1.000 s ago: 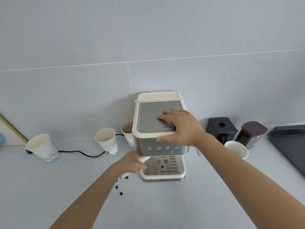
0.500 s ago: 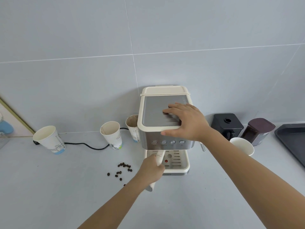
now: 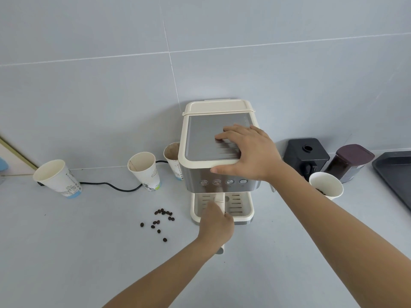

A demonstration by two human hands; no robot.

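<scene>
A cream and steel espresso machine (image 3: 200, 138) stands against the tiled wall. My right hand (image 3: 249, 152) lies on its top plate with straight fingers, thumb down over the front edge above the buttons. My left hand (image 3: 216, 225) grips the cream portafilter handle (image 3: 219, 200), which points straight out from under the machine over the drip tray (image 3: 242, 205). The handle's grey end pokes out below my fist. The filter basket itself is hidden under the machine.
Loose coffee beans (image 3: 160, 221) lie left of the machine. Three paper cups (image 3: 57, 177) (image 3: 144, 170) (image 3: 173, 158) and a black cable (image 3: 111, 186) sit at the left. At the right: a cup with beans (image 3: 325, 185), a black grinder (image 3: 305, 155), a dark jar (image 3: 349, 162), a dark tray (image 3: 395, 174).
My left hand has swung the portafilter handle from the machine's left side to straight out in front. My right hand has stayed on the top.
</scene>
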